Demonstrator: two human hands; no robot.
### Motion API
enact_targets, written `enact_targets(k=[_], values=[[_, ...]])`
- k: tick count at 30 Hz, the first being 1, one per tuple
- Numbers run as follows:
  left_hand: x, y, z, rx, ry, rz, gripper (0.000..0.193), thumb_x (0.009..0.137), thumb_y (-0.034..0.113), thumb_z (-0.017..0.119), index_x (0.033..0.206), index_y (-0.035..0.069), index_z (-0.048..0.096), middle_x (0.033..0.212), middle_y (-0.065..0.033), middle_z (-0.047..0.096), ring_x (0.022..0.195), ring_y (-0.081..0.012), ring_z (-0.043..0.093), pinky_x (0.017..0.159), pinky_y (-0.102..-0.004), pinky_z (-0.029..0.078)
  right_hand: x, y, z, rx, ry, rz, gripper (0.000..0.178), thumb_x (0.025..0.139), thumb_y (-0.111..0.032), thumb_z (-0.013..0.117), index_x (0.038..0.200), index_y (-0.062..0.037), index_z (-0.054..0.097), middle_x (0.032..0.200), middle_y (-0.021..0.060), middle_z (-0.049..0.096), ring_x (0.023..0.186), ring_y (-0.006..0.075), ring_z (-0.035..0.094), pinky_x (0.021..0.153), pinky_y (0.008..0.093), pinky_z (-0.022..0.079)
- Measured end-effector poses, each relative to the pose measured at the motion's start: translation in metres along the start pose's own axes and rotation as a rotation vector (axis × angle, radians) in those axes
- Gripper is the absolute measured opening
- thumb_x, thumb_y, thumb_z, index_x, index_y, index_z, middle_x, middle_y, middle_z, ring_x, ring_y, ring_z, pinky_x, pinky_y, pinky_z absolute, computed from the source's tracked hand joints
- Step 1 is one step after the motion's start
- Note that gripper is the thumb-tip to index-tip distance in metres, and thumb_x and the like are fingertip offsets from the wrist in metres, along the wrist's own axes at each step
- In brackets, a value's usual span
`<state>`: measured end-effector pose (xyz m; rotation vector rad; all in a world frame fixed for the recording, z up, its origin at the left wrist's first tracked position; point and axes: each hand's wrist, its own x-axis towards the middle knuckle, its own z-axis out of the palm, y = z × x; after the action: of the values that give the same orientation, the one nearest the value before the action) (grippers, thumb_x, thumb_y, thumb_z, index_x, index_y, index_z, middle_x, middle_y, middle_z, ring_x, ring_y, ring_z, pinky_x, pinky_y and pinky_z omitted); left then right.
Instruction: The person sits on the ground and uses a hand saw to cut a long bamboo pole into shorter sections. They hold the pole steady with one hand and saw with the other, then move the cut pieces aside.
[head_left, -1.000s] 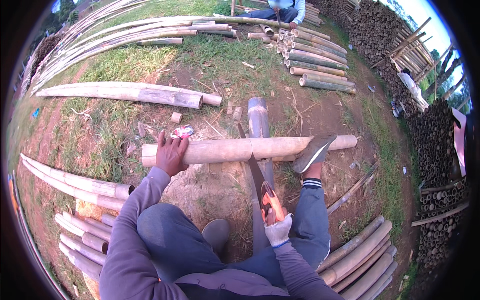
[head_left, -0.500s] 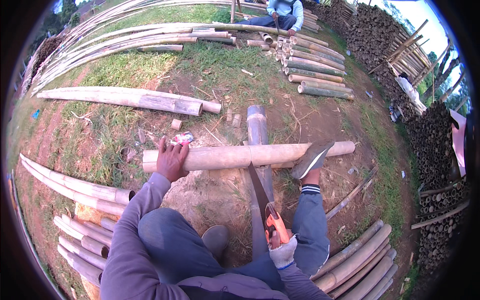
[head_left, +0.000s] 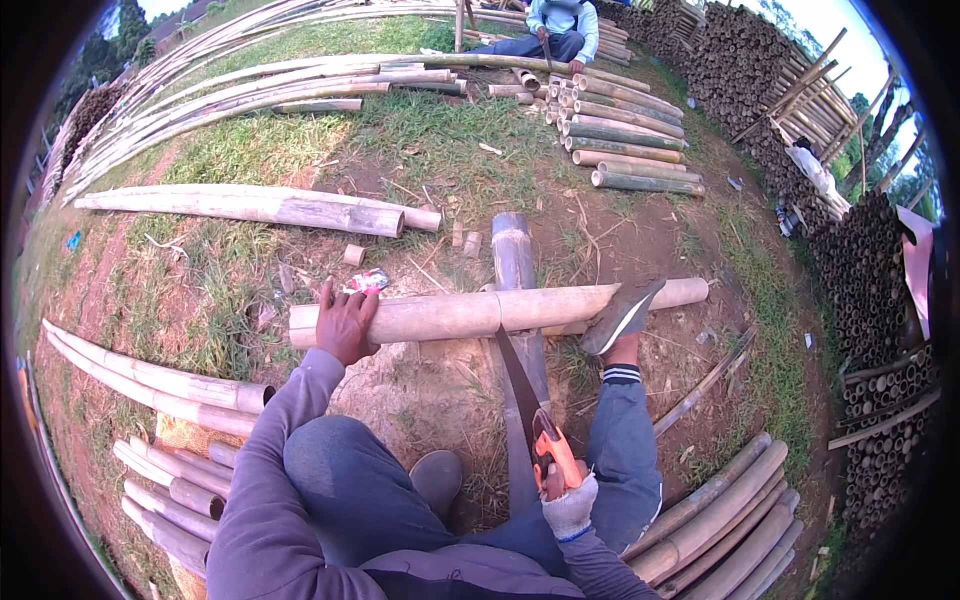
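A pale bamboo pole (head_left: 440, 316) lies crosswise in front of me. My left hand (head_left: 346, 328) grips it near its left end, fingers wrapped over the top. In my right hand (head_left: 570, 508), which wears a pale fingerless glove, is the orange handle of a handsaw (head_left: 551, 442). The saw's dark blade slopes up and away, its tip meeting the near side of the pole at a thin dark line around it. Beneath, a darker bamboo log (head_left: 513, 252) crosses under the pole. My shoe (head_left: 625, 318) presses on the pole right of the blade.
Cut bamboo lengths lie at the near left (head_left: 170, 500) and near right (head_left: 720, 520). Two longer poles (head_left: 250, 205) rest beyond my left hand. Farther off, a seated person (head_left: 562, 35) is beside a bamboo stack (head_left: 630, 130). Tall bamboo piles (head_left: 865, 290) line the right.
The view has shifted slightly. My left hand stays on the bamboo pole, and the saw keeps nearly the same place against it.
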<state>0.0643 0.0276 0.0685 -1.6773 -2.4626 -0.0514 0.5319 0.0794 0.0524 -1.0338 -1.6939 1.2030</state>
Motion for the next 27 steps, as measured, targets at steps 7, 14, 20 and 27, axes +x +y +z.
enact_targets(k=[7,14,20,27], values=[[0.013,0.009,0.0,-0.001,0.038,0.044,0.092,0.06,0.042,0.094,0.14,0.014,0.057,0.113,-0.0098,0.069,0.114,-0.0321,0.068,0.13,-0.0642,0.018,0.165,0.054,0.099,-0.233,0.124,-0.05,0.036,0.101,-0.029,0.078,0.102,0.0055,0.067,0.078,0.014,0.071,0.074,0.0221,0.069,0.065,0.0399,0.054],[0.008,0.014,0.009,-0.031,0.036,0.034,0.095,0.06,0.04,0.094,0.143,0.013,0.057,0.114,-0.0094,0.069,0.114,-0.0317,0.069,0.13,-0.0635,0.018,0.021,-0.015,-0.009,-0.114,-0.003,0.092,0.025,0.1,-0.019,0.076,0.101,0.005,0.068,0.08,0.0161,0.073,0.073,0.0237,0.075,0.065,0.037,0.056],[0.01,0.015,0.004,-0.017,0.019,0.019,0.096,0.059,0.04,0.094,0.143,0.013,0.057,0.116,-0.009,0.069,0.116,-0.0311,0.068,0.13,-0.063,0.017,0.035,0.051,0.021,0.092,0.106,0.054,0.027,0.1,-0.021,0.077,0.097,0.0032,0.067,0.077,0.0158,0.071,0.066,0.0247,0.071,0.061,0.038,0.053],[0.003,0.01,0.0,0.015,-0.025,-0.009,0.097,0.061,0.042,0.095,0.144,0.015,0.056,0.126,-0.0088,0.07,0.12,-0.0311,0.068,0.13,-0.0612,0.018,0.121,0.041,0.072,-0.325,0.074,0.003,0.041,0.101,-0.036,0.077,0.097,0.0042,0.068,0.075,0.0171,0.071,0.064,0.0289,0.069,0.062,0.0436,0.052]])
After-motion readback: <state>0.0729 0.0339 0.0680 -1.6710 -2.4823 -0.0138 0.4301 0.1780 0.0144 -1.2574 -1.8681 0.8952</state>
